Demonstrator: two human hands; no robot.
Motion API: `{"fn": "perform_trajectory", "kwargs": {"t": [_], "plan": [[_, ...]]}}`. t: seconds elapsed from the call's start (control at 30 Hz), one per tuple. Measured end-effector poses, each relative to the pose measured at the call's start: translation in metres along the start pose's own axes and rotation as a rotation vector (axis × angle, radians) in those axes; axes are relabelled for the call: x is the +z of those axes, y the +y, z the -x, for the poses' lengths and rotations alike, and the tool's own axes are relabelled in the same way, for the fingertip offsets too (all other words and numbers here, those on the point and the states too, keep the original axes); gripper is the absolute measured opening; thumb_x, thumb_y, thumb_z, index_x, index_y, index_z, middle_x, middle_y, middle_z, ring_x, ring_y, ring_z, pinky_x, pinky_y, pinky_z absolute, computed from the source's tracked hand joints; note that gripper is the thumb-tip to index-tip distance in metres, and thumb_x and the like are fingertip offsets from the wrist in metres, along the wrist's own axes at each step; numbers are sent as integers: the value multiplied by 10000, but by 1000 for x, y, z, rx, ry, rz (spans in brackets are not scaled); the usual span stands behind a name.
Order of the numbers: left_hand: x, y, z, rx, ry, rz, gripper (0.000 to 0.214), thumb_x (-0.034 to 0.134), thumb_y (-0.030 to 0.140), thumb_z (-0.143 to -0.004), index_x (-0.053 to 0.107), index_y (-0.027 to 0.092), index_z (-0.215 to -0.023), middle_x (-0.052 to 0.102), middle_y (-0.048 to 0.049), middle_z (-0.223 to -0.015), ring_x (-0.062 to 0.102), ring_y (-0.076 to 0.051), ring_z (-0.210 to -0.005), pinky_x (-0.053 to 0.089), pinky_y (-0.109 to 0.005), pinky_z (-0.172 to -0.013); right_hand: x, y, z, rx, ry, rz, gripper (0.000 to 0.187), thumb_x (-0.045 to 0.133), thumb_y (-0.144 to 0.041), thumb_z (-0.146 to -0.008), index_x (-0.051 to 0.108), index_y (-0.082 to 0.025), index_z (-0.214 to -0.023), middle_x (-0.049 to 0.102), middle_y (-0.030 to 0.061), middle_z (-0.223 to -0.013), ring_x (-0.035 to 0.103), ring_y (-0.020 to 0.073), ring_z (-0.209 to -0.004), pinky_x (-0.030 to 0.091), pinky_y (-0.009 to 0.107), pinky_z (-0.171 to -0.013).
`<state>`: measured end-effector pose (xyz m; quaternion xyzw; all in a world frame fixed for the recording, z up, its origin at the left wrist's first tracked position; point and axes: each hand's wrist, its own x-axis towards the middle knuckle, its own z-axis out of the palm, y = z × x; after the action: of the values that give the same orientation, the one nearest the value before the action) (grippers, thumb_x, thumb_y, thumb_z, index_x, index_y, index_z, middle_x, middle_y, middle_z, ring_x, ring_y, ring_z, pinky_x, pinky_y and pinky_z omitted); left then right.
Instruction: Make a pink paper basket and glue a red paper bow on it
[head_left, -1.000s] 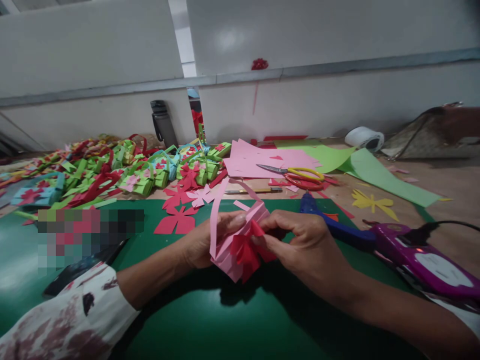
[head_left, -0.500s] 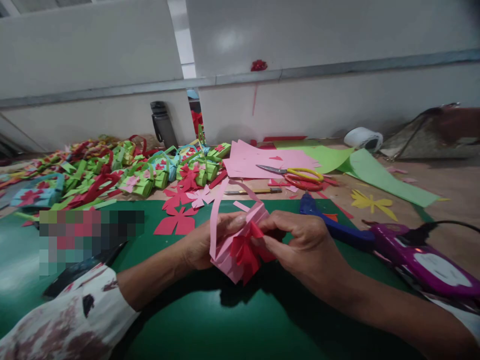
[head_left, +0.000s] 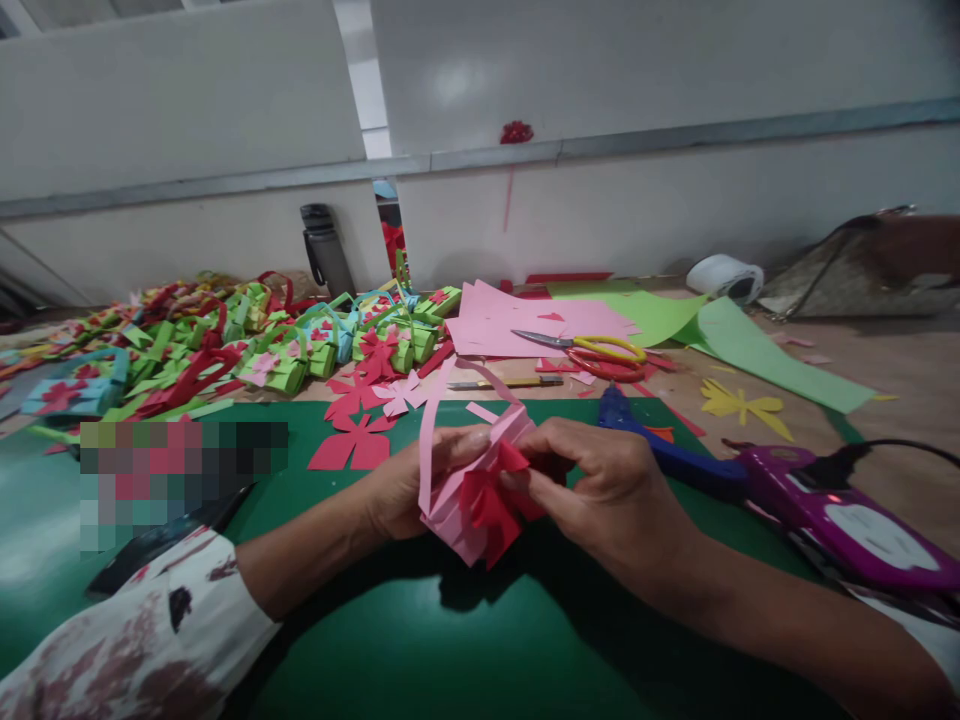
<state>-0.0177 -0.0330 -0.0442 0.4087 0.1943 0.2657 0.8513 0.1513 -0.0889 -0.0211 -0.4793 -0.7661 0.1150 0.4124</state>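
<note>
A small pink paper basket [head_left: 455, 515] with a looped strip handle is held tilted above the green mat [head_left: 360, 640]. My left hand [head_left: 427, 470] grips it from the left and behind, thumb along its upper edge. On its front lies a red paper flower [head_left: 493, 510]. My right hand [head_left: 592, 480] pinches that flower's right side between thumb and fingers; some fingertips are hidden behind the paper. Loose red cut-out flowers [head_left: 351, 440] and a pink cut-out flower [head_left: 401, 393] lie just beyond my left hand.
Scissors [head_left: 592, 345] rest on pink paper sheets [head_left: 487, 315], with a craft knife [head_left: 510, 382] in front. At right lies a purple and blue glue gun [head_left: 810, 500] with a cord. Many finished paper baskets [head_left: 277, 370] pile at left. A bottle [head_left: 326, 250] stands by the wall.
My right thumb and fingers have shifted very slightly on the red flower, and its upper petal sits a little differently. The basket and my left hand are almost unmoved.
</note>
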Motion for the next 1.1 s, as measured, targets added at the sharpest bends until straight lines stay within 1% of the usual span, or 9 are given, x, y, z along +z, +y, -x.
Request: {"fn": "perform_trajectory", "kwargs": {"t": [0.07,0.27,0.43,0.63,0.73,0.83,0.93,1.03,1.1], "plan": [[0,-1,0,-4,-1,25,316,725,362,-709,661,84,-847,661,-66,-744,618,-132,-637,481,-209,-611,0,0,0,-14,19,35,39,641,-159,-775,618,-187,-760,642,-12,-689,577,126,-607,421,244,-559],[-4,-3,-2,-33,-18,99,303,695,362,-737,674,75,-832,667,-65,-718,625,-131,-623,501,-209,-614,1,1,1,-37,30,91,157,669,-158,-759,614,-188,-903,650,-9,-772,593,136,-662,444,254,-597],[-9,-4,-2,-95,-41,124,335,680,377,-754,681,62,-869,700,-86,-760,649,-144,-652,514,-218,-631,0,0,1,-78,18,80,127,655,-144,-776,603,-189,-883,662,1,-786,603,139,-678,446,251,-605],[-12,-4,-4,-130,-72,125,355,691,391,-747,685,65,-886,714,-93,-778,659,-158,-658,514,-228,-618,0,1,1,-48,-38,58,99,646,-153,-786,621,-200,-869,687,19,-812,624,169,-711,463,283,-645],[-13,-4,-3,-151,-71,118,382,709,397,-728,675,55,-896,711,-99,-789,664,-163,-664,516,-230,-626,0,1,2,-53,-37,62,111,648,-159,-781,622,-205,-878,689,22,-821,630,176,-719,464,283,-650],[-15,-2,-2,-165,-39,129,386,714,399,-726,668,52,-888,709,-87,-756,660,-148,-632,517,-219,-620,-3,-1,0,-38,-2,60,115,647,-193,-791,622,-205,-903,685,14,-814,626,165,-713,465,269,-662],[-19,1,-2,-156,-24,145,373,709,401,-732,662,60,-877,710,-82,-730,664,-152,-643,517,-220,-625,-12,-1,-3,1,76,45,96,588,-277,-851,616,-203,-906,651,-4,-735,592,138,-635,447,250,-601],[-25,4,-2,-152,-41,154,360,694,407,-741,655,76,-878,713,-88,-739,670,-168,-681,519,-237,-656,-20,2,-7,66,166,-4,186,471,-351,-920,596,-218,-885,602,-14,-691,553,125,-597,429,251,-563],[-28,5,-2,-157,-62,169,354,685,413,-744,653,86,-875,713,-82,-751,666,-163,-683,520,-246,-683,-23,5,-10,130,177,-80,247,427,-395,-936,588,-225,-860,570,-20,-653,534,122,-574,427,251,-542]]}}
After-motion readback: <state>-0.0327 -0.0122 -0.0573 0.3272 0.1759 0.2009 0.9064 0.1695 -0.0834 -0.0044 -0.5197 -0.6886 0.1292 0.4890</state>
